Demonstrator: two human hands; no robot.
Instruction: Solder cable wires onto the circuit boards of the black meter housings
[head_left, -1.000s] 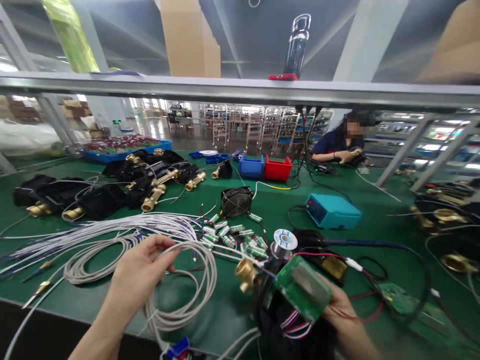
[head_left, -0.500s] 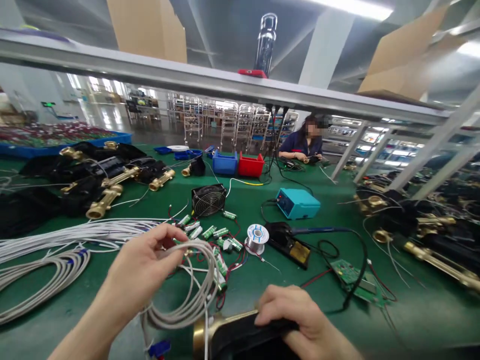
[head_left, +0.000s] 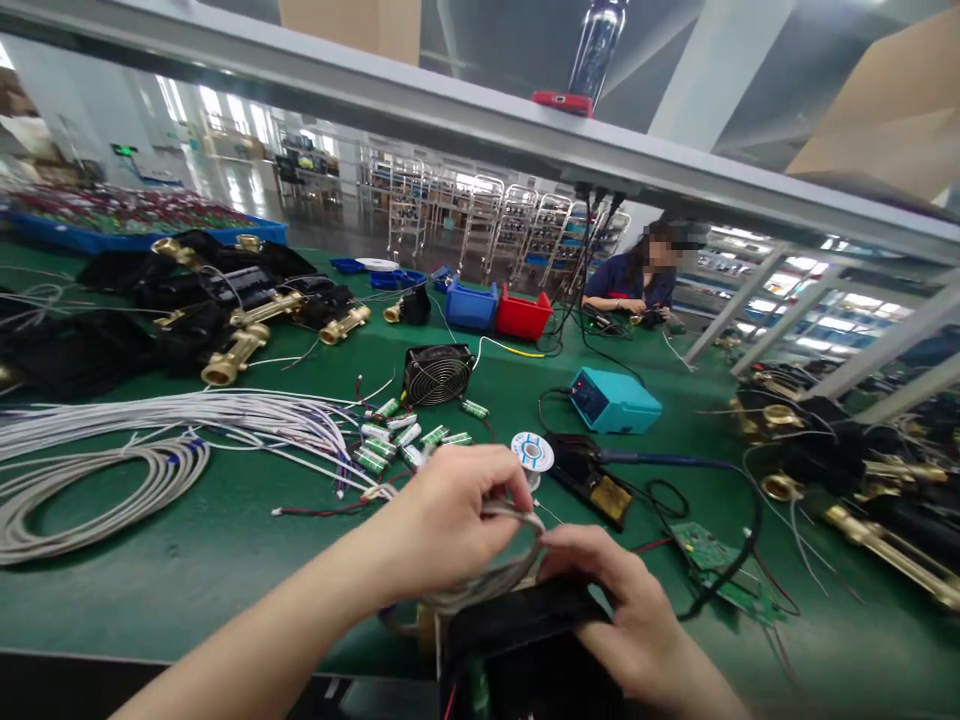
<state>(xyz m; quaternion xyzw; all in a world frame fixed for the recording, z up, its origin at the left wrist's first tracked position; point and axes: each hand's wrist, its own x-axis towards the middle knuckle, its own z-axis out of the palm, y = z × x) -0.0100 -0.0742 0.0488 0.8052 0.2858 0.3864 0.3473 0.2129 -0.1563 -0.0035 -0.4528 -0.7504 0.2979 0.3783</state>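
My left hand is closed on a coil of grey cable, fingers wrapped round its upper loops. The coil hangs over a black housing with brass showing at its left side. My right hand grips the right edge of that housing, its fingertips close to the cable. The housing gapes toward me, and a bit of green and a red wire show inside. Left of my hands lie several green-and-white batteries with thin leads. A solder spool stands just beyond my hands.
A soldering iron stand, a teal soldering station and a green circuit board lie to the right. A small fan stands behind the batteries. Coiled cable and brass-fitted units fill the left. Across the bench sits a co-worker.
My left hand has carried the cable coil rightward, from beside the batteries to above the black housing, close to my right hand. The housing is now tipped so its open side shows. The view has shifted.
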